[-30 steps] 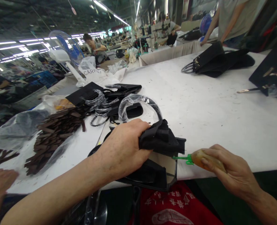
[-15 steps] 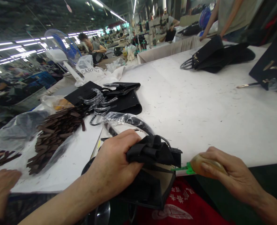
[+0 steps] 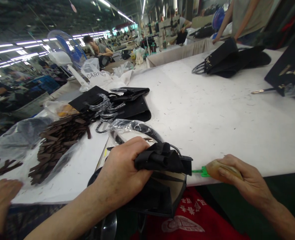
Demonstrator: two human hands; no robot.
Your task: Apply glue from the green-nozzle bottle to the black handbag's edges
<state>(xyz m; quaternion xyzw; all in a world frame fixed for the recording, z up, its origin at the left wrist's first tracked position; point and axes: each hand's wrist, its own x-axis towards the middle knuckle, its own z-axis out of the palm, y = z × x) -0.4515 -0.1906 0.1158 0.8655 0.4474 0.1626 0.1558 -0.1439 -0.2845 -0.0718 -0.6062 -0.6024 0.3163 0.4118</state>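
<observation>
My left hand (image 3: 126, 170) is closed around the bunched black lining of a black handbag (image 3: 159, 200), held at the table's front edge. The bag's beige inner side (image 3: 178, 186) shows below the folded lining. A plastic-wrapped handle (image 3: 139, 126) arches behind my fingers. In my right hand (image 3: 239, 175) is an amber squeeze bottle (image 3: 213, 170) with a thin green nozzle (image 3: 204, 171). The nozzle points left at the bag's right edge; whether its tip touches the bag I cannot tell.
Several black bags (image 3: 134, 108) with wrapped handles lie behind my left hand. Brown strips (image 3: 59, 143) spill from clear plastic at left, near another person's hand (image 3: 4, 193). More black bags (image 3: 223, 58) lie on the white table (image 3: 199, 116) at right. A fan (image 3: 64, 50) stands behind.
My right hand has risen slightly, and the green nozzle has moved up and right from the bag's beige inner side. My left hand keeps its grip on the lining.
</observation>
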